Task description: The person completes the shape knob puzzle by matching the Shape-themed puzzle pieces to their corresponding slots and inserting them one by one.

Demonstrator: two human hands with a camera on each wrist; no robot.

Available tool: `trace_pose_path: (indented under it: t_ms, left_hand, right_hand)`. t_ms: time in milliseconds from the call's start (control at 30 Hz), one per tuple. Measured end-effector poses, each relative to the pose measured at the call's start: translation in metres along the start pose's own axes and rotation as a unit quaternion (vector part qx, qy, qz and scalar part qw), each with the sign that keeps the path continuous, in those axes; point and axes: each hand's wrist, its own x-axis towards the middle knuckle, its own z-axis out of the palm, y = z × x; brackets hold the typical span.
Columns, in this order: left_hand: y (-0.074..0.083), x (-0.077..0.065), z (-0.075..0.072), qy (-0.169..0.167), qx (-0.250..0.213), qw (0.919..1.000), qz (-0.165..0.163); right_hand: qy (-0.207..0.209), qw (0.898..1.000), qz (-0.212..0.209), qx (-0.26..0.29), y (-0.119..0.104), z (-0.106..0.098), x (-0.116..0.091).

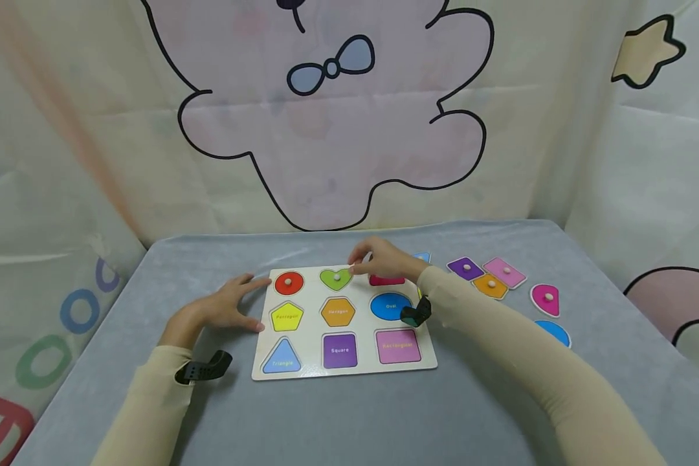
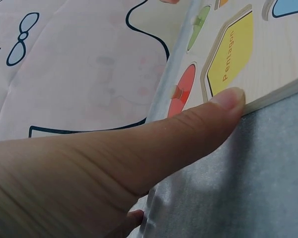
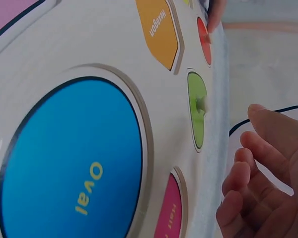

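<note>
A white shape puzzle board [image 1: 311, 350] lies on the table. A red circle piece [image 1: 288, 283] and a green heart piece [image 1: 336, 278], both with knobs, sit in its top row. My left hand [image 1: 221, 306] rests at the board's left edge, thumb against the edge beside the yellow pentagon recess [image 2: 235, 52]. Above the board's far edge, next to the green heart, is my right hand [image 1: 384, 260]. In the right wrist view its fingers [image 3: 258, 144] are loosely bent, hold nothing and stand apart from the heart. The blue oval recess [image 3: 74, 158] holds no piece.
Loose knobbed pieces lie right of the board: purple [image 1: 465, 268], orange [image 1: 490, 285], pink [image 1: 505, 272], magenta [image 1: 545, 299] and blue [image 1: 554, 332]. A light blue piece [image 1: 422, 257] is partly hidden behind my right wrist. Printed cloth [image 1: 326, 129] hangs behind the table.
</note>
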Motion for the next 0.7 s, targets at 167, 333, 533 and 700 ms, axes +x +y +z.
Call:
trace_pose_path:
  t_ms: [167,333,533,700]
  left_hand:
    - [0.0,-0.001,0.004,-0.001,-0.005,1.0,-0.001]
    - [0.001,0.0,0.004,0.006,-0.004,1.0,0.001]
    - [-0.001,0.0,0.004,0.012,0.0,0.9999,-0.001]
    - [-0.001,-0.002,0.004,0.017,-0.002,0.9998,0.006]
  right_hand:
    - [0.017,1.0,0.008,-0.005,-0.001,-0.007,-0.017]
    - [0.033,0.999,0.002,-0.007,0.001,-0.016,-0.035]
    - [0.05,0.999,0.015,-0.011,0.012,-0.026,-0.055]
    - [0.087,0.996,0.021,-0.018,0.025,-0.037,-0.073]
